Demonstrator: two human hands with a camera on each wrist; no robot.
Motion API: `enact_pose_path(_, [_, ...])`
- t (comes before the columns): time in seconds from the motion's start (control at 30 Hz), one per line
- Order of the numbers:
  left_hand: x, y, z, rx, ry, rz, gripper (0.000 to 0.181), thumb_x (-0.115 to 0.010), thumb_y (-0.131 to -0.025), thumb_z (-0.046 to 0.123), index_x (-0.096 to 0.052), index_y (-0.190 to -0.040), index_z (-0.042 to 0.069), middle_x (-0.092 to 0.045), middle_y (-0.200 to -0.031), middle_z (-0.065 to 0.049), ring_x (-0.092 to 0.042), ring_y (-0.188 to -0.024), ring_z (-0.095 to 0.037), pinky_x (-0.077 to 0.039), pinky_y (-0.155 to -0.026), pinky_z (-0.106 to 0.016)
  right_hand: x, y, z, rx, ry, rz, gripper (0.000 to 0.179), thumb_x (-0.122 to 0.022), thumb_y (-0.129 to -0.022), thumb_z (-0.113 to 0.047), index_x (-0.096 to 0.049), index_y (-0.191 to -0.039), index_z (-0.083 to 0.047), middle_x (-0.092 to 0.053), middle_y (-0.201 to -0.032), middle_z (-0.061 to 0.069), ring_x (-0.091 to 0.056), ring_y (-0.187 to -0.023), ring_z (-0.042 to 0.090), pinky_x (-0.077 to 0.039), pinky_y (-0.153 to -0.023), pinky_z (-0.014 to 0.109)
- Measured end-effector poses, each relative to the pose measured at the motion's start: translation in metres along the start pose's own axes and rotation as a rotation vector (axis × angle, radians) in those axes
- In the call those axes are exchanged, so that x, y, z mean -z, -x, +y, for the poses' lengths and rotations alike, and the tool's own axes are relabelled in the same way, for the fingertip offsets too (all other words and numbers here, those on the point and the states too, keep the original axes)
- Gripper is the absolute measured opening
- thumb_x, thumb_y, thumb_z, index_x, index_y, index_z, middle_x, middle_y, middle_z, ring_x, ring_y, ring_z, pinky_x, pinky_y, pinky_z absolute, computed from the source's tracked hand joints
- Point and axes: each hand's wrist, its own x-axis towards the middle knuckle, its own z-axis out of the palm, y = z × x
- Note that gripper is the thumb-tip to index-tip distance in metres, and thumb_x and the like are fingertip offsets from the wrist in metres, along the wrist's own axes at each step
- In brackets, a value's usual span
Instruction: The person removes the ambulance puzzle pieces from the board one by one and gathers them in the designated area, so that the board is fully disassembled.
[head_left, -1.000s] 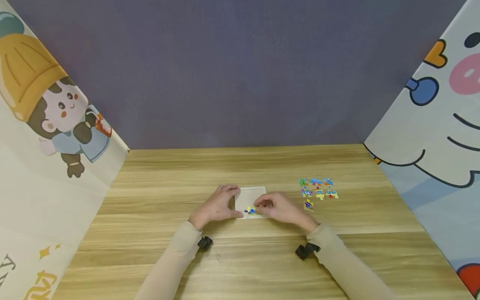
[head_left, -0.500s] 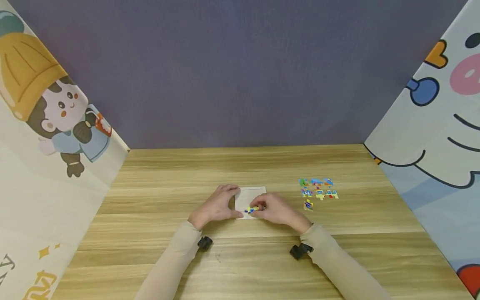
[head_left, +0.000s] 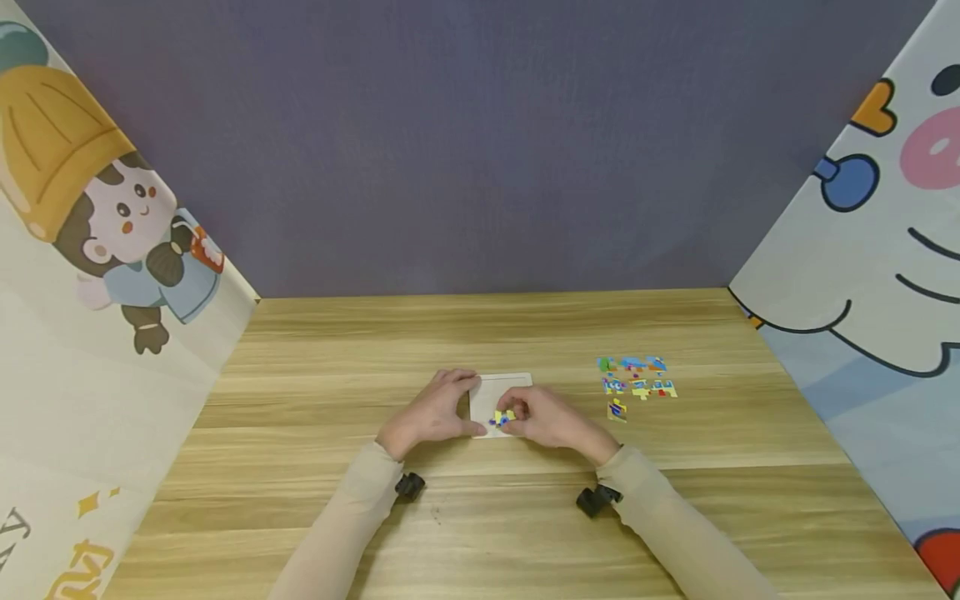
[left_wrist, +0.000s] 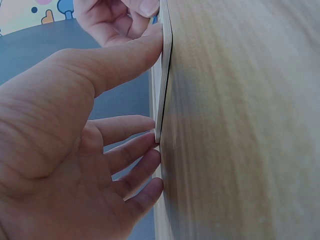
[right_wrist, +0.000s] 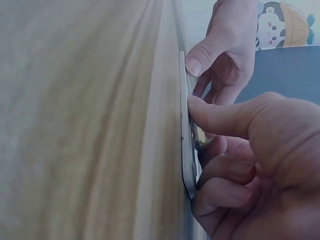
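A shallow white puzzle tray (head_left: pixel 495 392) lies on the wooden table. Along its left side is my left hand (head_left: pixel 435 412), thumb on the edge near the front corner and fingertips at the back corner and on the table; its fingers are fairly straight. My right hand (head_left: pixel 553 418) reaches over the tray's right part and pinches a small yellow-and-blue puzzle piece (head_left: pixel 505 416) between thumb and fingers, low above the tray's front. In the right wrist view, the right thumb (right_wrist: pixel 220 117) reaches along the tray's edge (right_wrist: pixel 186 145), other fingers curled. The hand partly hides the piece.
To the right, several colourful puzzle pieces (head_left: pixel 633 364) lie in two rows, with a single piece (head_left: pixel 617 410) in front of them. A dark grey partition (head_left: pixel 480 167) stands behind the table (head_left: pixel 337 333), with printed panels at both sides.
My right hand has moved slightly left over the tray, fingers now closed around the yellow-and-blue puzzle piece, which has turned and shifted. The left hand and the tray stay put.
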Motion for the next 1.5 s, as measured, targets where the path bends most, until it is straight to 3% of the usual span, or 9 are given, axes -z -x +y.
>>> enact_pose_path(0.2, [0.001, 0.0, 0.003, -0.003, 0.004, -0.002, 0.088, -0.088, -0.089, 0.036, -0.048, -0.158, 0.0, -0.043, -0.168, -0.015, -0.036, -0.155, -0.037, -0.035, -0.129, -0.054, -0.001, 0.003, -0.001, -0.021, 0.048, 0.045, 0.024, -0.084, -0.093, -0.021, -0.074, -0.114, -0.019, -0.063, -0.094, -0.006, -0.055, -0.085, 0.01, -0.049, -0.076, 0.027])
enact_pose_path(0.33, [0.001, 0.0, 0.003, -0.002, 0.001, -0.002, 0.088, -0.088, -0.089, 0.036, -0.048, -0.158, 0.0, -0.043, -0.168, -0.015, -0.036, -0.155, -0.037, -0.036, -0.129, -0.055, -0.001, 0.004, 0.001, 0.01, 0.067, 0.052, 0.027, -0.085, -0.092, -0.021, -0.074, -0.116, -0.022, -0.068, -0.106, -0.008, -0.059, -0.096, 0.009, -0.053, -0.085, 0.03])
enact_pose_path(0.47, [0.001, 0.001, 0.002, -0.002, -0.001, 0.0, 0.088, -0.088, -0.089, 0.036, -0.048, -0.158, 0.0, -0.042, -0.168, -0.015, -0.036, -0.156, -0.037, -0.035, -0.129, -0.055, 0.0, 0.004, 0.004, 0.069, 0.043, 0.029, 0.031, -0.084, -0.093, -0.019, -0.074, -0.122, -0.02, -0.073, -0.105, -0.005, -0.058, -0.083, 0.007, -0.052, -0.076, 0.026])
enact_pose_path(0.63, [0.0, 0.001, 0.002, -0.001, -0.009, -0.004, 0.088, -0.088, -0.089, 0.035, -0.047, -0.158, 0.0, -0.042, -0.168, -0.015, -0.035, -0.156, -0.038, -0.035, -0.129, -0.056, 0.002, 0.005, 0.007, 0.076, -0.023, 0.007, 0.034, -0.082, -0.094, -0.018, -0.075, -0.127, -0.014, -0.072, -0.104, -0.001, -0.05, -0.068, 0.006, -0.047, -0.063, 0.022])
enact_pose_path(0.77, [-0.001, 0.001, 0.002, 0.01, -0.004, -0.003, 0.088, -0.088, -0.089, 0.036, -0.047, -0.159, 0.001, -0.042, -0.169, -0.014, -0.035, -0.156, -0.037, -0.034, -0.129, -0.055, 0.005, 0.007, 0.008, 0.038, -0.07, 0.009, 0.035, -0.081, -0.095, -0.019, -0.075, -0.13, -0.014, -0.072, -0.102, -0.003, -0.047, -0.064, 0.006, -0.043, -0.06, 0.021])
enact_pose_path(1.03, [-0.001, 0.0, 0.003, 0.02, -0.013, 0.003, 0.089, -0.089, -0.088, 0.036, -0.047, -0.159, 0.002, -0.042, -0.169, -0.013, -0.035, -0.157, -0.036, -0.033, -0.13, -0.054, 0.012, 0.014, 0.015, 0.031, -0.088, 0.056, 0.036, -0.079, -0.097, -0.019, -0.074, -0.132, -0.013, -0.059, -0.076, -0.005, -0.047, -0.061, 0.007, -0.04, -0.054, 0.021])
enact_pose_path(1.37, [0.001, 0.001, 0.005, 0.023, -0.009, 0.0, 0.089, -0.088, -0.088, 0.036, -0.047, -0.159, 0.002, -0.042, -0.169, -0.013, -0.035, -0.157, -0.036, -0.034, -0.13, -0.054, 0.021, 0.025, 0.03, -0.014, -0.118, 0.101, 0.037, -0.079, -0.098, -0.025, -0.073, -0.134, -0.016, -0.07, -0.096, -0.004, -0.041, -0.058, 0.006, -0.036, -0.052, 0.021])
enact_pose_path(1.5, [0.002, 0.002, 0.005, 0.016, -0.011, 0.003, 0.089, -0.089, -0.088, 0.036, -0.047, -0.159, 0.001, -0.041, -0.169, -0.014, -0.035, -0.156, -0.036, -0.034, -0.13, -0.053, 0.026, 0.03, 0.035, -0.023, -0.118, 0.115, 0.04, -0.079, -0.098, -0.027, -0.073, -0.136, -0.016, -0.065, -0.086, -0.004, -0.039, -0.057, 0.005, -0.034, -0.051, 0.021])
